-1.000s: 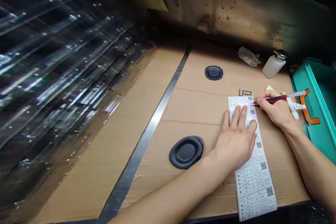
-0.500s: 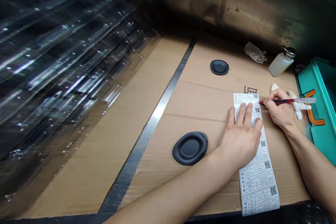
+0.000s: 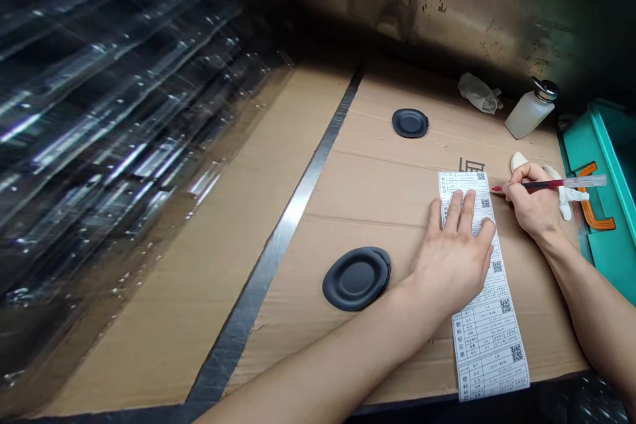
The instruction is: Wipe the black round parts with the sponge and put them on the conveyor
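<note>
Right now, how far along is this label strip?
Done: the strip lies flat on the cardboard. In hand: the left hand presses it, the right hand holds a red pen at its edge. Left: the lower labels, writing too small to read; two black discs lie apart.

A dispensing bottle (image 3: 529, 112) beside a teal bin (image 3: 611, 258)

two black discs (image 3: 356, 279) (image 3: 410, 123), one red pen (image 3: 546, 184), one label strip (image 3: 484, 338), one bottle (image 3: 530, 109)

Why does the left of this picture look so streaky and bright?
In the head view, the stack of clear plastic throws streaky glare and looks smeared, while the cardboard and printed label strip stay sharp; the stained wall darkens into shadow.
</note>
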Tool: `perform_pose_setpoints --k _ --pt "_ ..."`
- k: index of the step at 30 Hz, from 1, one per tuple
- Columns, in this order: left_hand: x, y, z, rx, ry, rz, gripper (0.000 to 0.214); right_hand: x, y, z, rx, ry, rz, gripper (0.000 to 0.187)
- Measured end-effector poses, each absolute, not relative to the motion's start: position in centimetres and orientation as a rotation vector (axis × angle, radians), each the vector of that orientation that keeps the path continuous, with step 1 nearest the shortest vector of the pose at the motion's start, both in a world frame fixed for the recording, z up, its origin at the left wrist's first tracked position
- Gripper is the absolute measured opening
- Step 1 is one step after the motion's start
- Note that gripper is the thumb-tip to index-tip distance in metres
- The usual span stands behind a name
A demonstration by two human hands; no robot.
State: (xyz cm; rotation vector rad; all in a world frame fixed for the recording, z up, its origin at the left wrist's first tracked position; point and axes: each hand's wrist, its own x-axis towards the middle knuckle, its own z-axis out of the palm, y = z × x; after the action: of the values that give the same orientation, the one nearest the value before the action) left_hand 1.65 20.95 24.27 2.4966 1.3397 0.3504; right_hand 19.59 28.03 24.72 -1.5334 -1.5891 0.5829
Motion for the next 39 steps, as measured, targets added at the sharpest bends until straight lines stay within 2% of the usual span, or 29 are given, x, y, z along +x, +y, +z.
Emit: perform_pose_setpoints --k 9,14,21,39 --pt "0.6 23.7 23.7 2.426 1.545 0.602 0.032 19.8 26.5 25.0 -1.474 -1.526 0.691 0.009" --pt "0.3 23.4 24.4 2.503 1.536 0.496 0.032 18.6 25.2 25.6 -1.538 -1.576 0.699 0.011" --pt "0.7 21.9 24.5 2.548 1.475 0.351 0.044 17.8 26.3 25.3 -1.523 -1.564 0.603 0.01" --pt "1.1 21.2 24.7 2.582 1.478 0.357 0.046 17.6 27.3 24.9 -1.536 -1.667 0.571 0.01"
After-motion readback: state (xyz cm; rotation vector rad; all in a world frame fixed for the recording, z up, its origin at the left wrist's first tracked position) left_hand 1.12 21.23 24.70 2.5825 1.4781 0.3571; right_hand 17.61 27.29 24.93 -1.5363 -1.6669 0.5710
